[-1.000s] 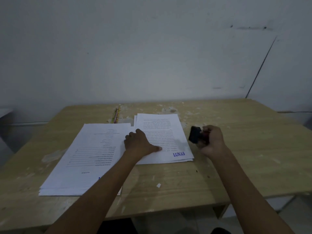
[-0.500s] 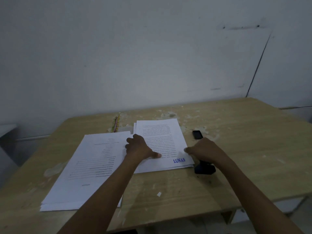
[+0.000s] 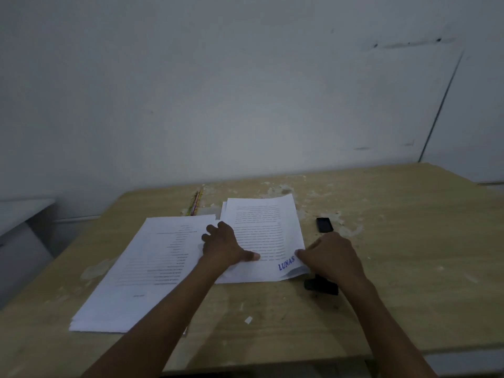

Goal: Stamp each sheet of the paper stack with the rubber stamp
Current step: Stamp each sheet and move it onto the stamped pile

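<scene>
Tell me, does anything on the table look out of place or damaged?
The table has pale worn patches and flakes near the far edge, and a small white scrap lies loose near the front. The stamped sheet is curled up at its near right corner, where the right hand lifts it.

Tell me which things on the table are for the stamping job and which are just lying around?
For the job:
- right paper stack, top sheet stamped LUNAS
- left paper stack
- rubber stamp, lying on the table
- small black piece, maybe the stamp's cap
- left hand pressing the right stack, right hand lifting its corner

Just lying about:
- pencils
- paper scrap
</scene>
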